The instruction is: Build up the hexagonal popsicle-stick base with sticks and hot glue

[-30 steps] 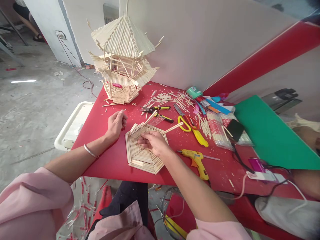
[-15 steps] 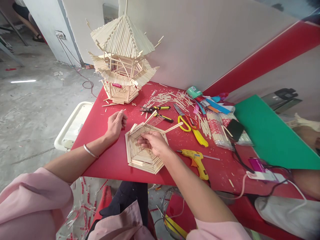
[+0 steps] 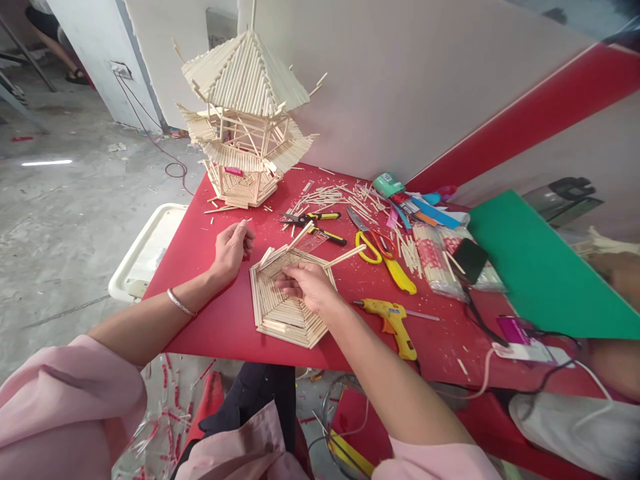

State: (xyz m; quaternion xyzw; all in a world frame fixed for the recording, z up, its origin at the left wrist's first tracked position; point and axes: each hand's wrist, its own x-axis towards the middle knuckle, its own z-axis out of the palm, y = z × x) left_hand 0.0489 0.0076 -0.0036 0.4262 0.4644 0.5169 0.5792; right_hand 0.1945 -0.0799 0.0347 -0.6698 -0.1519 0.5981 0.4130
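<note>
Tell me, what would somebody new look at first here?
Probably the stick tower, standing tall at the far left of the red table. Next might come the flat stick panel near the front edge, with the right hand over it and the left hand to its left. The yellow glue gun stands out too, lying right of the panel.

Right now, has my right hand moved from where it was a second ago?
No. Your right hand is in the same spot over the hexagonal stick base, judged against the yellow glue gun.
</note>
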